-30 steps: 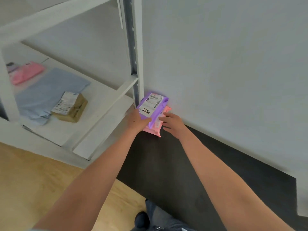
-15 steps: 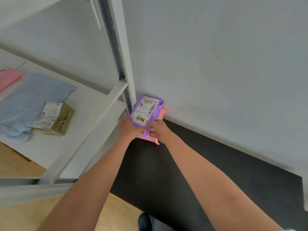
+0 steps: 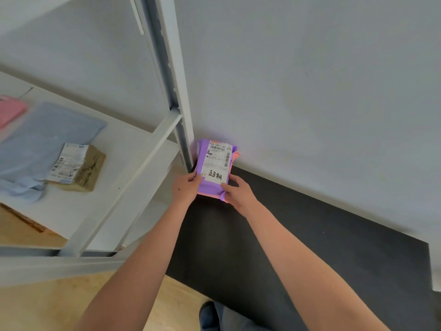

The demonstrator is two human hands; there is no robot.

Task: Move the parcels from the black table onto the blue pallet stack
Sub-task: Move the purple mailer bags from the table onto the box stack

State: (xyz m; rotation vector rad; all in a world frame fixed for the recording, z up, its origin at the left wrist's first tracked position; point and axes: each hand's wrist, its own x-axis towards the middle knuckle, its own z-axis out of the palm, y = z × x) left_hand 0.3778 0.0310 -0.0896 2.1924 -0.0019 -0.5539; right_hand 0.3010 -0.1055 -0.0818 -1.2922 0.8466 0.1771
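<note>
Over far corner of black table point(image 3: 286, 247), by white wall point(image 3: 310, 91), gripping purple parcel point(image 3: 214, 168) stacked on pink parcel point(image 3: 235, 156) with left hand point(image 3: 186, 187) and right hand point(image 3: 238, 193), one each side, probably to lift both together.

Back corner tight: purple parcel point(image 3: 214, 163) hemmed between the white wall point(image 3: 310, 91) behind and the shelf upright point(image 3: 177, 103) just to its left, with the left hand point(image 3: 185, 189) close beside that post. Black table point(image 3: 298, 247) runs open to the right and toward the person. Shelf board point(image 3: 124, 163) at left carries a brown parcel point(image 3: 83, 168) and blue mailer point(image 3: 47, 139), with a side rail point(image 3: 133, 177) along its edge.
</note>
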